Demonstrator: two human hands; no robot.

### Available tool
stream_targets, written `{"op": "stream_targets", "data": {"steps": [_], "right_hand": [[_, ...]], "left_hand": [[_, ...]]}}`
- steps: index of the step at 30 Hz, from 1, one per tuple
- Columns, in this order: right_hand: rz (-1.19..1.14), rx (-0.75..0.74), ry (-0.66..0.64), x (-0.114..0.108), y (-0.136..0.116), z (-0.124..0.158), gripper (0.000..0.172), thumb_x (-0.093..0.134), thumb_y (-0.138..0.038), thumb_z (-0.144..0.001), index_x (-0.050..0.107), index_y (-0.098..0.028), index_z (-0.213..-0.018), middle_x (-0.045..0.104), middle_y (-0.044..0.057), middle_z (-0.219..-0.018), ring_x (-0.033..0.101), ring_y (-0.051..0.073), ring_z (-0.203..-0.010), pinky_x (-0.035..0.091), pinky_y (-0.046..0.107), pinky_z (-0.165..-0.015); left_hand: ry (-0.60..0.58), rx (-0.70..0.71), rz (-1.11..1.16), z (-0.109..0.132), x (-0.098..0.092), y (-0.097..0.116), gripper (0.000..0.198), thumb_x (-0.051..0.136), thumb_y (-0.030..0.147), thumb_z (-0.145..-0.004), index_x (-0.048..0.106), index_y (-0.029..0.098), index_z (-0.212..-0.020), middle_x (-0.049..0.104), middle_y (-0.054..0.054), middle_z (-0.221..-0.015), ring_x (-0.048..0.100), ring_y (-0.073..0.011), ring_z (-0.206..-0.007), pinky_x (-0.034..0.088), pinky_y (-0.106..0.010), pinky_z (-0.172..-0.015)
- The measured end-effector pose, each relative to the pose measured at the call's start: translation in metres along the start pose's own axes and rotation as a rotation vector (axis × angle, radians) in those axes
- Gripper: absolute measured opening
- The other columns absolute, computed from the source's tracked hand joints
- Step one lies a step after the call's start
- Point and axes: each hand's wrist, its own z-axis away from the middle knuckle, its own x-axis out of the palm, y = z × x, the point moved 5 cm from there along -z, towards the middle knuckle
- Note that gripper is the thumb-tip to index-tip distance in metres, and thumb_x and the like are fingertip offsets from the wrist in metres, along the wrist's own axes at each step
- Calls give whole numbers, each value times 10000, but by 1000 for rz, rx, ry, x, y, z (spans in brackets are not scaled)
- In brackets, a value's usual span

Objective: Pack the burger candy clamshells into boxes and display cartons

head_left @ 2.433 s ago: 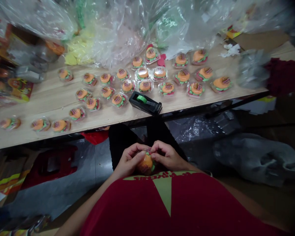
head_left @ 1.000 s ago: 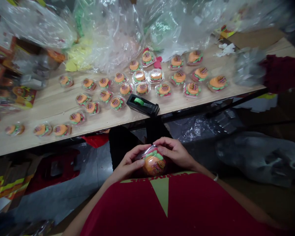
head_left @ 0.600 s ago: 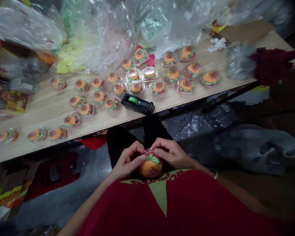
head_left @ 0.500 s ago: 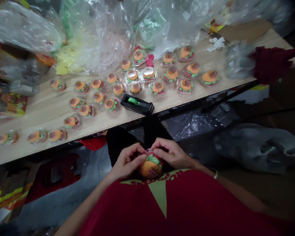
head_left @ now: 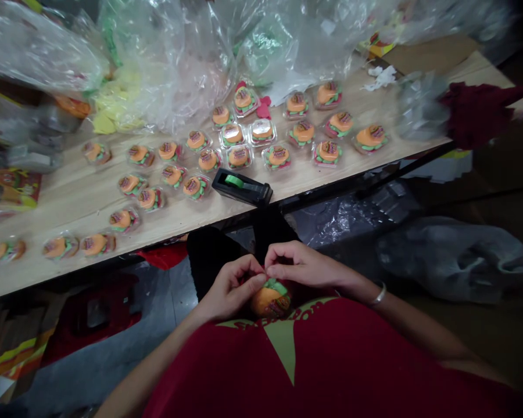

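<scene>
A burger-shaped item in a clear plastic case [head_left: 271,302], with an orange bun top, printed label and green leafy layer, is held low against my shirt. My left hand [head_left: 233,287] is closed on its left side, thumb and index finger at the upper rim. The fingers of my right hand [head_left: 298,266] are pinched together at that same rim, tip to tip with the left ones. Whether a small piece lies between the fingertips is too fine to see. On the table edge beyond sits a black tape dispenser [head_left: 242,187] with a green roll.
Several similar cased burgers [head_left: 302,133] spread over the wooden table [head_left: 82,194]. Large clear plastic bags [head_left: 169,64] are heaped along its back. A dark red cloth [head_left: 477,113] hangs at the right end. Below, a red stool [head_left: 91,310] stands left and a plastic bag [head_left: 457,258] lies right.
My right hand has shifted slightly up and left, its fingers drawn closer to the left fingertips. The burger case has turned a little. The whole table view has slid slightly left.
</scene>
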Motion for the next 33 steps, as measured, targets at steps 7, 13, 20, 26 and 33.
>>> {"op": "stream_targets", "data": {"steps": [7, 13, 20, 26, 33], "right_hand": [[60, -35, 182, 1, 10, -34, 144, 567, -276, -862, 588, -168, -770, 565, -12, -687, 490, 109, -622, 373, 237, -572], [77, -111, 374, 6, 35, -29, 183, 577, -320, -869, 598, -166, -772, 582, 0, -727, 521, 126, -687, 401, 247, -622], [17, -41, 339, -2, 47, -9, 215, 578, -369, -880, 580, -176, -785, 570, -7, -728, 509, 128, -683, 411, 250, -643], [259, -60, 109, -2, 15, -7, 133, 556, -289, -885, 604, -174, -840, 607, 13, -814, 536, 137, -746, 412, 260, -692], [-34, -47, 326, 14, 37, -11, 189, 580, -359, -882, 604, -177, -930, 605, 14, -851, 558, 140, -774, 452, 278, -720]], "left_hand": [[44, -56, 11, -25, -29, -3, 270, 689, 400, -799, 618, 145, -742, 550, 12, -646, 450, -88, -574, 356, -193, -528], [14, -95, 34, -29, -44, -15, 221, 763, 341, -735, 710, 131, -775, 634, -12, -704, 538, -98, -641, 428, -197, -611], [220, -207, 680, 3, -14, -48, 285, 796, 334, -715, 711, 175, -935, 713, -84, -1003, 678, -224, -850, 540, -376, -791], [255, -88, 552, 4, -16, -45, 234, 820, 294, -706, 738, 149, -870, 722, -64, -920, 673, -176, -822, 530, -294, -777], [428, -91, 764, 4, -12, -55, 267, 795, 327, -724, 692, 138, -883, 737, -89, -938, 695, -208, -802, 551, -325, -728]]}}
